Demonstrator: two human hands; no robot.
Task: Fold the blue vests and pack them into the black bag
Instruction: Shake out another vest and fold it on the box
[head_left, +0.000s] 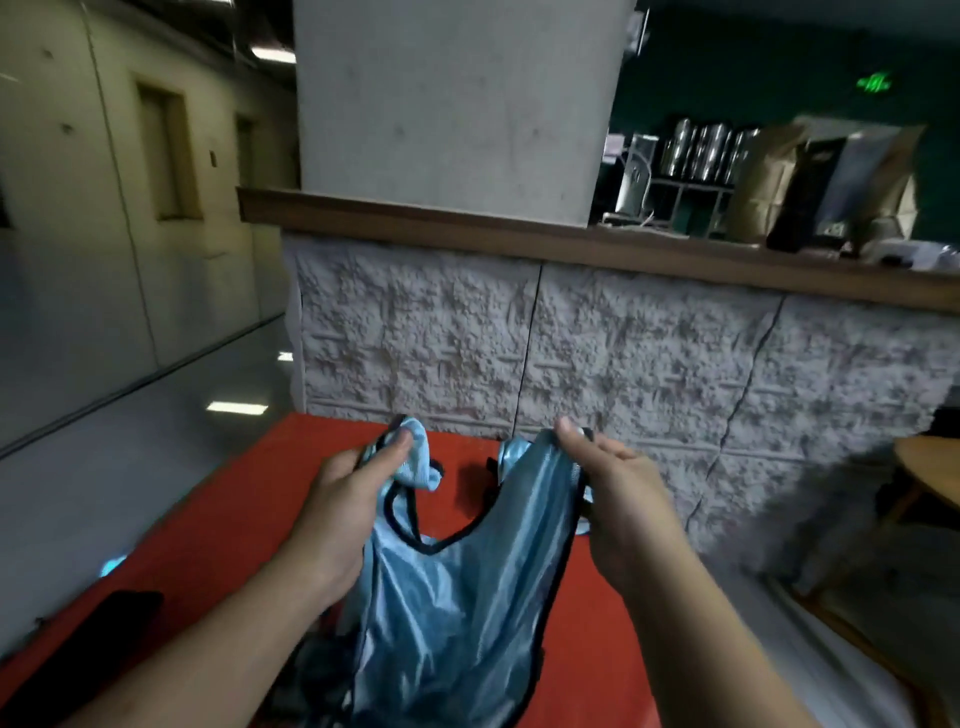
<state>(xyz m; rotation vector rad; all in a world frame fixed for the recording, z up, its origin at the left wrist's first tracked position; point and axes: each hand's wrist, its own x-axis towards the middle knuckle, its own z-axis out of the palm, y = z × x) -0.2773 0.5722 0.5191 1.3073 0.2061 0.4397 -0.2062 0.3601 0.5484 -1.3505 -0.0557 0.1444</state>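
- Blue vest (457, 597) held up above the red desk (218, 525), one shoulder strap in each hand, body hanging down toward the near edge.
- Left hand (343, 499) curled round the left strap, thumb pressing the bunched fabric against the fingers (400, 441); strap crumpled, black trim looping just below.
- Right hand (618, 499) pinching the right strap at its top between thumb and fingers, the remaining fingers relaxed and only loosely bent.
- Held apart by the shoulders probably to spread the vest and bring its straps level before a fold; not yet folded, neck opening sagging in a V between the hands.
- Dark object (93, 634) lying on the desk at near left, possibly the black bag; too blurred to tell.
- More dark, tangled material under the hanging vest at the near edge, unclear.
- Beyond the desk, a rough white stone-textured wall (597, 358) topped by a wooden ledge (519, 234), with a plain pillar (457, 98) rising above it.
- Far right on the ledge: brown paper bags (769, 182) and shiny metal canisters (701, 145).
- Glossy floor and corridor at left; round wooden table (930, 467) at right.
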